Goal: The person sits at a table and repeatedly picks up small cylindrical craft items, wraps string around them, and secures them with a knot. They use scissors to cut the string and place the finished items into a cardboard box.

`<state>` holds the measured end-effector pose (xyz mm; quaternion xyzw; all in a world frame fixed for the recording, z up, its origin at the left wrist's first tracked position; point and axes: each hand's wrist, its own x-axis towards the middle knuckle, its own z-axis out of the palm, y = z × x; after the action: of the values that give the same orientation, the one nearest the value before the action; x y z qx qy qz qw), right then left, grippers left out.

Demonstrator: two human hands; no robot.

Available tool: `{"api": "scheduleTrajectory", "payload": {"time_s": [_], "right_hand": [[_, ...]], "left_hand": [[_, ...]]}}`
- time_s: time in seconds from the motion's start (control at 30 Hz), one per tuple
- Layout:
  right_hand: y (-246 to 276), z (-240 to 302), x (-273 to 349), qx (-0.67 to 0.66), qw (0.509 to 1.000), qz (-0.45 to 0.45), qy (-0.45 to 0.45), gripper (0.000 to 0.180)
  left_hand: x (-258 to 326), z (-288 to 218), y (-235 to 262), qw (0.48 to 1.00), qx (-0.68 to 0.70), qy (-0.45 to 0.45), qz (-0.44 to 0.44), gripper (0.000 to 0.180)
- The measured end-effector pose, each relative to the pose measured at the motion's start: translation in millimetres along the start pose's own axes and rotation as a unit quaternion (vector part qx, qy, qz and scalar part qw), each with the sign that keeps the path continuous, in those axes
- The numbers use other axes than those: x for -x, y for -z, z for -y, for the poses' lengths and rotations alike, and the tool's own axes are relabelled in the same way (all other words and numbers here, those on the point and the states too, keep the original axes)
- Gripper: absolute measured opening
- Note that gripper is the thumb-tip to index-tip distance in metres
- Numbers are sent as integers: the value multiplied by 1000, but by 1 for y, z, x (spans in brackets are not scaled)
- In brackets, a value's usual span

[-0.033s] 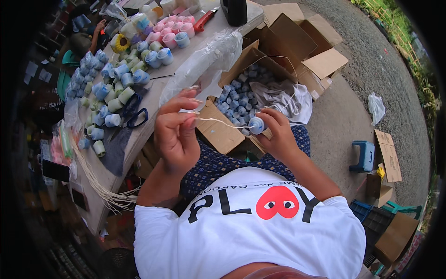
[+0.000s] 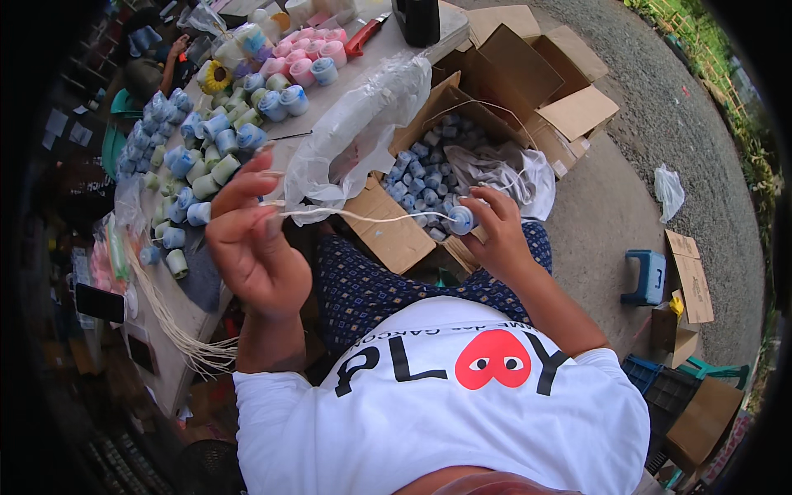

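My left hand [image 2: 252, 239] is raised in front of the table, its fingertips pinching a cream string [image 2: 363, 216]. The string runs taut to the right, to a small blue spool [image 2: 460, 219] held in my right hand [image 2: 497, 235]. Both hands hover over my lap, just in front of an open cardboard box [image 2: 396, 239] filled with several blue spools [image 2: 429, 177]. A clear plastic bag [image 2: 355, 124] lies over the table edge behind the string.
The table [image 2: 177, 326] on the left carries many blue, green and pink spools [image 2: 247, 124], a bundle of cream strings [image 2: 177, 330], a red cutter [image 2: 363, 33] and a phone [image 2: 99, 301]. More open boxes [image 2: 569, 74] and a blue stool [image 2: 648, 276] stand right. Another person [image 2: 157, 62] sits far left.
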<state>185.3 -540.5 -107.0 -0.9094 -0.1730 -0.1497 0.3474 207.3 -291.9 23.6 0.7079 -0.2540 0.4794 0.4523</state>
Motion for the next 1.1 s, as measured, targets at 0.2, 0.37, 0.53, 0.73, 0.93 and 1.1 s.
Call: {"api": "scheduleTrajectory", "payload": {"time_s": [0.2,0.37,0.53,0.73,0.93,1.1], "right_hand": [[-22,-121,8,159,986,53,1,50],[-23,-190,-27,255,962,88,-46,49],[-14,-232,-63,295,922,52,-243,48],[-19,-241,-82,177,966,-3,-186,52],[-28,-244,-90,267,943,21,-199,32],[-28,-209,-54,255,951,65,-163,29]], "left_hand": [[-102,6,229,944,-149,-156,-250,19],[-122,31,339,859,-343,-75,-372,26],[-136,33,392,822,-370,2,-433,26],[-102,8,231,993,-48,104,1,26],[-30,1,18,932,214,201,214,7],[-9,28,-15,931,232,224,169,5]]}}
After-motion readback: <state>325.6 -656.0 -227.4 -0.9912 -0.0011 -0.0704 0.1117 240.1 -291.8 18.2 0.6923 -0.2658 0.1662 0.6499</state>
